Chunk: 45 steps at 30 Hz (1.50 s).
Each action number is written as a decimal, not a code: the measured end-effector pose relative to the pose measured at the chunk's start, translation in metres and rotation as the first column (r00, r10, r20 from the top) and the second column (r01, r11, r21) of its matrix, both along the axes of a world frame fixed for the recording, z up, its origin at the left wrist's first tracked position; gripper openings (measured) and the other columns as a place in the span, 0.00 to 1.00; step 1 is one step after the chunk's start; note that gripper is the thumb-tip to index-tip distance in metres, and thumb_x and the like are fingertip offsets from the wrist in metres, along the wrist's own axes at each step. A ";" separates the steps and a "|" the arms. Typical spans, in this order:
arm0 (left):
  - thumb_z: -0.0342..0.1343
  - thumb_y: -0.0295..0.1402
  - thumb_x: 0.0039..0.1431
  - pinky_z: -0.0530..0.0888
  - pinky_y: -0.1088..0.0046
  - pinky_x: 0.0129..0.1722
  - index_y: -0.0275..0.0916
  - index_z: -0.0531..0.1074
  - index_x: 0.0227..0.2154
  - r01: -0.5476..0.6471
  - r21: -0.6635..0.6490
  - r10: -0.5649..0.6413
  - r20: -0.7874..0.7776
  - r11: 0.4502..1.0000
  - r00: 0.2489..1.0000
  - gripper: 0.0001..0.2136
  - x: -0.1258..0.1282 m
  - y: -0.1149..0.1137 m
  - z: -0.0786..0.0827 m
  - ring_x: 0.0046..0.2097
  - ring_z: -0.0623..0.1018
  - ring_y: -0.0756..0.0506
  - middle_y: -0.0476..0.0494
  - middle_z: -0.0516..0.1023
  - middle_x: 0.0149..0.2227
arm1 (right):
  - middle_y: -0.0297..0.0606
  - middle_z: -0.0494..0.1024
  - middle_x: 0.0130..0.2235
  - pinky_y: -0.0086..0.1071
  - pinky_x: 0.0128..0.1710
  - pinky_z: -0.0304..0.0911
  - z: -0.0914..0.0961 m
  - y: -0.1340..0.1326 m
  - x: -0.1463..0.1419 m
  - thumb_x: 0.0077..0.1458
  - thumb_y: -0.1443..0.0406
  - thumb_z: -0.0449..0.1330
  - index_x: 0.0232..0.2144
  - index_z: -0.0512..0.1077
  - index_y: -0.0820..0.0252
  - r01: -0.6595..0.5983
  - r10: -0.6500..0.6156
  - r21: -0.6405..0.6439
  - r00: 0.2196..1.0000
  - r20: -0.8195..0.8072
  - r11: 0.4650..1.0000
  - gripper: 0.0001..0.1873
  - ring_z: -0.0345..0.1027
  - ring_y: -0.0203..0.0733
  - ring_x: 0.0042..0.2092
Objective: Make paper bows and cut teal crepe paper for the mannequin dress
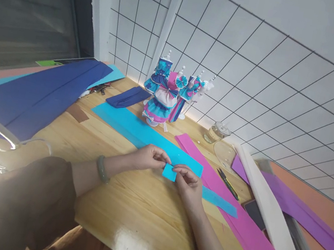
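Observation:
A small blue piece of crepe paper (169, 173) is held up between both hands over the wooden table. My left hand (151, 158) pinches its upper left corner; a green bangle (102, 169) circles that wrist. At the upper right edge, my right hand (188, 182) grips the same piece between thumb and fingers. Behind the hands lies a wide blue crepe paper strip (128, 125), partly covered by them. A narrower blue strip (221, 202) extends to the right of my right hand, across a pink crepe paper strip (242, 223).
Miniature dress forms in paper dresses (163, 99) stand by the tiled wall. A clear cup (217, 132) is right of them. Pens (228, 184), a white strip (274, 228) and a purple strip (304, 224) lie right. Dark blue paper (44, 91) spreads left, beside a folded piece (128, 96).

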State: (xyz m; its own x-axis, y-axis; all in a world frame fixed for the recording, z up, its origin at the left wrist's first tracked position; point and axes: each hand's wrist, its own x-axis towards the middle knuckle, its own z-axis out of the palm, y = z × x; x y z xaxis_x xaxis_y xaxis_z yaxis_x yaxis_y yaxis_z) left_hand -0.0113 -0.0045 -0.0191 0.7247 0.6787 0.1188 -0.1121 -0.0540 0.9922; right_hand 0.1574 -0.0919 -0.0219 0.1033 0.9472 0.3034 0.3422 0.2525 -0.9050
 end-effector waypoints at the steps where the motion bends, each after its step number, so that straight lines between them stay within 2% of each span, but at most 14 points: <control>1: 0.57 0.29 0.45 0.68 0.76 0.32 0.32 0.73 0.32 0.006 -0.017 -0.006 0.011 1.000 1.000 0.10 0.000 0.001 -0.001 0.32 0.74 0.50 0.42 0.77 0.31 | 0.37 0.73 0.34 0.32 0.32 0.61 0.001 -0.001 0.000 0.49 0.67 0.54 0.27 0.73 0.55 0.002 -0.002 0.017 1.000 0.024 1.000 0.08 0.67 0.40 0.36; 6: 0.57 0.31 0.47 0.68 0.77 0.32 0.32 0.70 0.38 0.050 -0.063 -0.048 0.032 0.997 0.998 0.14 -0.002 0.001 0.001 0.31 0.73 0.51 0.43 0.76 0.30 | 0.38 0.73 0.34 0.36 0.37 0.62 0.007 -0.003 -0.002 0.49 0.70 0.54 0.29 0.74 0.55 -0.003 -0.027 0.139 0.976 0.214 0.990 0.09 0.67 0.41 0.37; 9: 0.56 0.33 0.48 0.69 0.75 0.34 0.32 0.69 0.40 0.063 -0.095 -0.058 0.054 0.993 0.997 0.15 -0.003 0.001 0.005 0.31 0.73 0.51 0.42 0.76 0.32 | 0.38 0.73 0.34 0.36 0.37 0.62 0.010 -0.004 -0.003 0.49 0.71 0.53 0.30 0.73 0.55 -0.012 -0.040 0.188 0.961 0.274 0.982 0.11 0.67 0.40 0.37; 15: 0.57 0.37 0.47 0.69 0.73 0.34 0.33 0.69 0.39 0.055 -0.103 -0.048 0.061 0.993 0.997 0.17 -0.003 0.001 0.004 0.32 0.74 0.50 0.42 0.76 0.31 | 0.39 0.73 0.34 0.36 0.37 0.63 0.010 -0.005 -0.005 0.49 0.73 0.52 0.30 0.73 0.55 -0.040 -0.039 0.222 0.939 0.341 0.974 0.12 0.67 0.40 0.37; 22: 0.61 0.35 0.43 0.69 0.74 0.32 0.33 0.68 0.40 0.039 -0.059 -0.038 0.018 0.997 0.999 0.20 -0.001 0.001 -0.003 0.33 0.74 0.48 0.42 0.76 0.31 | 0.40 0.73 0.36 0.35 0.36 0.64 0.004 -0.005 -0.003 0.50 0.72 0.51 0.32 0.73 0.55 -0.085 -0.025 0.245 0.911 0.412 0.966 0.12 0.68 0.40 0.38; 27: 0.60 0.33 0.44 0.69 0.74 0.33 0.33 0.68 0.40 0.016 -0.032 -0.016 0.012 0.999 1.000 0.18 0.000 0.002 -0.005 0.33 0.74 0.49 0.42 0.76 0.31 | 0.40 0.72 0.38 0.36 0.35 0.65 0.002 -0.005 -0.003 0.51 0.71 0.51 0.33 0.73 0.54 -0.091 -0.003 0.217 0.918 0.396 0.972 0.13 0.67 0.41 0.40; 32: 0.58 0.32 0.45 0.70 0.74 0.33 0.33 0.68 0.39 -0.025 -0.001 0.025 0.003 1.000 1.000 0.16 0.000 0.000 -0.002 0.33 0.74 0.49 0.42 0.76 0.31 | 0.41 0.70 0.43 0.40 0.43 0.61 0.009 -0.005 -0.003 0.53 0.70 0.49 0.35 0.73 0.53 -0.038 -0.020 0.199 0.958 0.285 0.979 0.14 0.64 0.44 0.46; 35: 0.58 0.31 0.45 0.70 0.74 0.33 0.33 0.69 0.38 -0.040 0.011 0.039 0.002 0.999 0.999 0.15 0.000 -0.002 0.000 0.33 0.75 0.49 0.42 0.76 0.30 | 0.40 0.71 0.42 0.41 0.46 0.58 0.011 -0.005 -0.003 0.55 0.67 0.49 0.37 0.71 0.54 0.021 -0.052 0.148 0.976 0.210 0.989 0.12 0.63 0.44 0.46; 40: 0.57 0.32 0.46 0.70 0.74 0.35 0.33 0.69 0.38 -0.063 0.050 0.064 -0.020 0.997 0.998 0.14 0.000 -0.004 0.003 0.34 0.75 0.49 0.43 0.76 0.31 | 0.39 0.73 0.38 0.36 0.40 0.60 0.010 -0.004 -0.007 0.51 0.62 0.56 0.38 0.71 0.56 0.025 -0.024 0.001 0.967 0.253 1.000 0.11 0.65 0.42 0.40; 45: 0.57 0.33 0.47 0.70 0.74 0.35 0.34 0.69 0.39 -0.048 0.100 0.052 -0.036 0.994 0.998 0.15 -0.001 -0.005 0.002 0.35 0.74 0.48 0.42 0.76 0.32 | 0.37 0.73 0.30 0.32 0.34 0.59 0.006 0.000 -0.009 0.52 0.60 0.56 0.30 0.73 0.58 0.048 -0.039 -0.020 0.948 0.317 0.999 0.09 0.64 0.39 0.33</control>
State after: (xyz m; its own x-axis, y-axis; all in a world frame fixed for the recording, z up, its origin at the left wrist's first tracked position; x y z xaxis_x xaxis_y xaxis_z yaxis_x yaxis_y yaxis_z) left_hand -0.0119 -0.0093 -0.0171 0.6953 0.7008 0.1599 -0.0686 -0.1567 0.9853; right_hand 0.1486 -0.0924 -0.0159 0.0477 0.9521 0.3020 0.6224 0.2082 -0.7545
